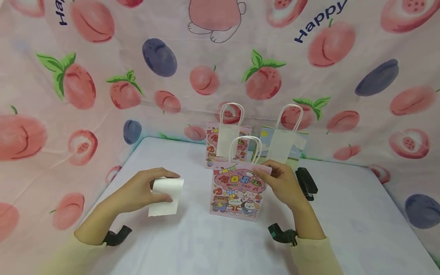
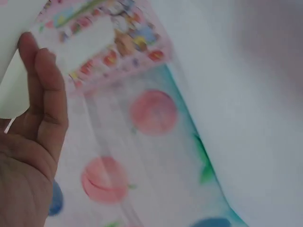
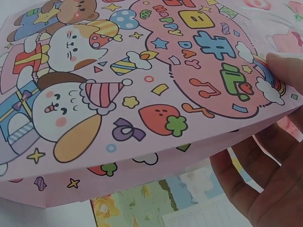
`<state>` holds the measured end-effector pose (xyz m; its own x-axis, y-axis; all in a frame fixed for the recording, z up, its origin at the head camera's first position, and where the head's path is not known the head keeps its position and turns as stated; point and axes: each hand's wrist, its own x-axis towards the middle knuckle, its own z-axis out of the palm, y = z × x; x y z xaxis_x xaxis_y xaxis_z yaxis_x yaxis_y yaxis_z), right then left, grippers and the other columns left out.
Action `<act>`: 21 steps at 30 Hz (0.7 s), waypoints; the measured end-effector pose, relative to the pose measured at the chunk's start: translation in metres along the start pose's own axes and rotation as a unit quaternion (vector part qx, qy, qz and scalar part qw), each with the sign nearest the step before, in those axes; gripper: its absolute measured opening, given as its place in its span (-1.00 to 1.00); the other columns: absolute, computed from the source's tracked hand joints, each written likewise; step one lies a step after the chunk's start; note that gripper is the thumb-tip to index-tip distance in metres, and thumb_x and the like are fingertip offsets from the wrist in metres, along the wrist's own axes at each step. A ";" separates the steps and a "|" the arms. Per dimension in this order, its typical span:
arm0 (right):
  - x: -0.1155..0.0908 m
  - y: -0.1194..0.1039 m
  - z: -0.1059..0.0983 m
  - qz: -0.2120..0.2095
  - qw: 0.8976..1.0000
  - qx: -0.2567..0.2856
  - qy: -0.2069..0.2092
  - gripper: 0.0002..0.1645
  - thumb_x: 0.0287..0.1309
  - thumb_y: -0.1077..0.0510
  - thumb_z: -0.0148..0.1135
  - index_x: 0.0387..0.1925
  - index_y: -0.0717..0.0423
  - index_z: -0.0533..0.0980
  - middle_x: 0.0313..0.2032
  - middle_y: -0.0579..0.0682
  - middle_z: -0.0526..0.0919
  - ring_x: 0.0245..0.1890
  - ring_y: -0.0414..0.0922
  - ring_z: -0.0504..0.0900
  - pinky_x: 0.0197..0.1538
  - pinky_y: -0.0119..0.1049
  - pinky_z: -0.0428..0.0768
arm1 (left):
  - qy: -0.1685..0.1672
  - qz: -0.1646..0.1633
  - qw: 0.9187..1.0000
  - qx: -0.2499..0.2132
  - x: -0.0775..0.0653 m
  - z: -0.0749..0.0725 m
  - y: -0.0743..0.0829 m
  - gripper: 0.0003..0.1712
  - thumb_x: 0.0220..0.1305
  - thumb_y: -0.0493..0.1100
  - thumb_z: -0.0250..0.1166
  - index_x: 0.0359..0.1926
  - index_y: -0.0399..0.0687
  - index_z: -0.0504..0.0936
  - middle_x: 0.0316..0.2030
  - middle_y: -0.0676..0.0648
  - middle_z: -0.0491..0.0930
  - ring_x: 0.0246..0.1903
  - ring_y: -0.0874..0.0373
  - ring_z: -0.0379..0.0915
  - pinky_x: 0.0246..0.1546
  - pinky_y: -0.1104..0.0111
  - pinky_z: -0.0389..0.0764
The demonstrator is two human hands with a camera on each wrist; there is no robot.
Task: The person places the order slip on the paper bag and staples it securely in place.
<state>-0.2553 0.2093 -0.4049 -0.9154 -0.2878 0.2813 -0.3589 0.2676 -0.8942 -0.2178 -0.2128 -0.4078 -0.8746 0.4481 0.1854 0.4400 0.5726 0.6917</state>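
My left hand (image 1: pixel 139 191) holds a curled white piece of paper (image 1: pixel 168 186) between thumb and fingers, its lower end hanging down over the table. In the left wrist view the fingers show behind the white paper (image 2: pixel 13 97). My right hand (image 1: pixel 282 184) pinches the upper right edge of a pink paper gift bag (image 1: pixel 237 193) printed with cartoon animals and with white twisted handles. The right wrist view shows the thumb on the printed front of the bag (image 3: pixel 156 90) and the other fingers behind it.
Behind stand another pink gift bag (image 1: pixel 210 147) and a blue-and-green landscape bag (image 1: pixel 266 137), each with a white paper on its front. A black stapler (image 1: pixel 306 182) lies right of my right hand. A fruit-print cloth (image 1: pixel 220 49) backs the white table (image 1: pixel 185 248).
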 end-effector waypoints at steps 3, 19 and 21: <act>0.001 0.000 -0.001 -0.005 1.000 -0.002 -0.001 -0.79 0.44 0.13 0.27 -0.11 0.22 0.67 -0.22 0.09 0.78 -0.28 -0.11 0.72 -0.12 -0.31 0.72 | 0.031 0.044 0.998 -0.030 0.012 0.010 0.021 -0.27 0.03 0.00 0.67 0.25 0.32 0.60 0.11 0.14 0.63 -0.09 0.13 0.58 -0.17 0.34 0.70; 0.000 -0.003 -0.002 -0.009 1.000 0.009 -0.010 -0.80 0.44 0.17 0.26 -0.15 0.28 0.64 -0.24 0.02 0.78 -0.27 -0.12 0.73 -0.10 -0.30 0.74 | 0.122 0.186 0.974 0.050 0.070 0.060 0.071 0.20 -0.03 -0.16 0.70 0.58 0.16 0.23 0.57 -0.02 0.20 0.24 0.05 0.45 -0.32 0.43 0.67; 0.000 -0.003 -0.003 -0.012 1.000 0.008 -0.010 -0.81 0.44 0.17 0.27 -0.16 0.27 0.65 -0.25 0.04 0.78 -0.28 -0.12 0.73 -0.11 -0.30 0.74 | 0.141 0.186 0.970 0.061 0.074 0.065 0.068 0.20 -0.04 -0.17 0.70 0.58 0.11 0.22 0.54 -0.07 0.23 0.27 0.01 0.44 -0.28 0.38 0.69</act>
<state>-0.2550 0.2110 -0.4013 -0.9028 -0.3121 0.2960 -0.3778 0.2465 -0.8925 -0.2396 -0.0960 -0.3922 -0.6635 0.4438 0.6024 0.7423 0.4914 0.4555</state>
